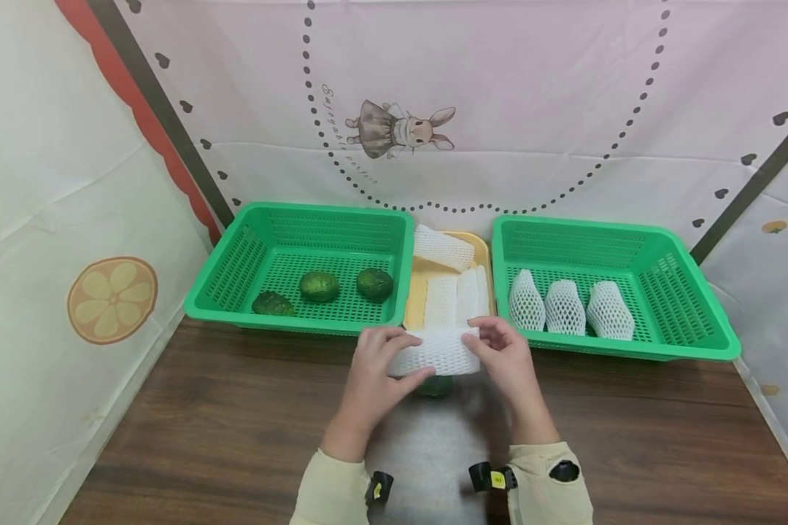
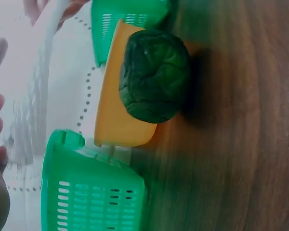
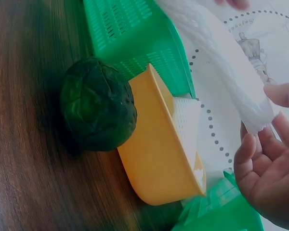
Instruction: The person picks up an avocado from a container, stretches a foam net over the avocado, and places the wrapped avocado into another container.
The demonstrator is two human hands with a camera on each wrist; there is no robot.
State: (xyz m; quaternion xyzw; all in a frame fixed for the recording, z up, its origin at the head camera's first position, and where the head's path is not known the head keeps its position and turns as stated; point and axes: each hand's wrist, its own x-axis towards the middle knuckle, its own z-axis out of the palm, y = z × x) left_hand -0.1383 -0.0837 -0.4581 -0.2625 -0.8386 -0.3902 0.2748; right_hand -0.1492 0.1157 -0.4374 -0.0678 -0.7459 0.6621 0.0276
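Both hands hold a white foam net sleeve [image 1: 438,353] level above the table. My left hand [image 1: 371,375] grips its left end, thumb below and fingers above. The right hand [image 1: 507,362] pinches the right end between thumb and fingers, as the right wrist view also shows. Under the sleeve sits a dark green, wrinkled, roundish fruit or vegetable [image 3: 98,103] on the table, mostly hidden in the head view. It stands in front of a yellow tray [image 3: 151,149] that holds more flat white net sleeves [image 1: 443,248].
A green basket [image 1: 302,327] at the left holds three dark green pieces [image 1: 319,286]. Another green basket [image 1: 676,350] at the right has three pieces in white nets [image 1: 565,306]. Behind hangs a printed cloth [image 1: 532,95]. The tabletop [image 1: 236,415] is dark wood.
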